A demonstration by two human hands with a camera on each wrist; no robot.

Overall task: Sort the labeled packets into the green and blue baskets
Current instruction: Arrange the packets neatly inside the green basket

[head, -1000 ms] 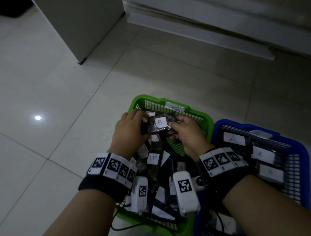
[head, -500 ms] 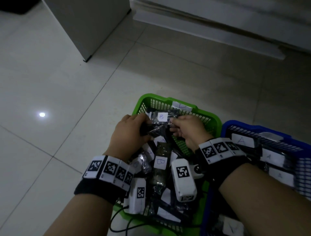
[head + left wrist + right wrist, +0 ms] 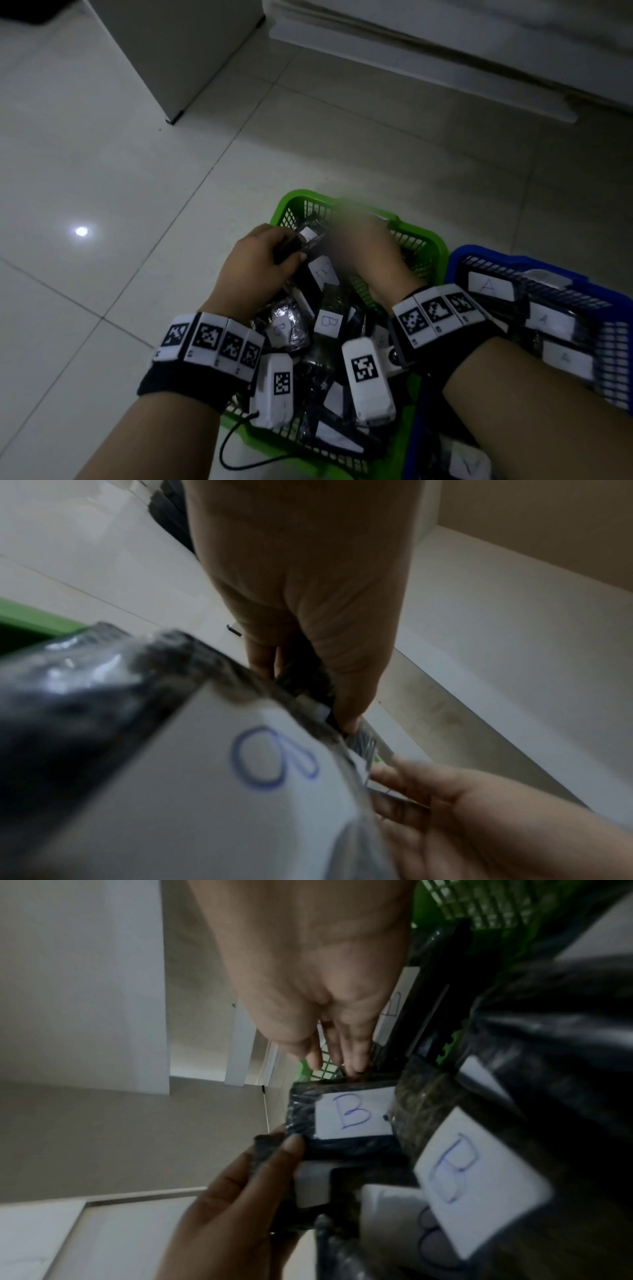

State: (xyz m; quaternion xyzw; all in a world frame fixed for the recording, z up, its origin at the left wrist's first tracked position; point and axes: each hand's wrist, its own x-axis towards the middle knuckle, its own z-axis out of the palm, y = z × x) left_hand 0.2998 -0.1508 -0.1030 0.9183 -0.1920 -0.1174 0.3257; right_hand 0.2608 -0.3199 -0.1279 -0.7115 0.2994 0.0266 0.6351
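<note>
Room: pale tiled floor (image 3: 137, 164) with a bright light reflection, a white cabinet (image 3: 178, 51) and a low white ledge at the far side
Green basket (image 3: 416, 236): on the floor, heaped with dark packets labelled B
Blue basket (image 3: 613, 305): touching its right side, holding packets labelled A
Left hand (image 3: 255, 274): fingers curled round a B packet (image 3: 346, 1123) at the green basket's far end
Right hand (image 3: 370, 253): blurred; fingers mostly straight, reaching into the far corner, apparently holding nothing
Handling: packets look light, soft and crinkly, with slick plastic wrap; best pinched by an edge, leaving the paper label readable
</note>
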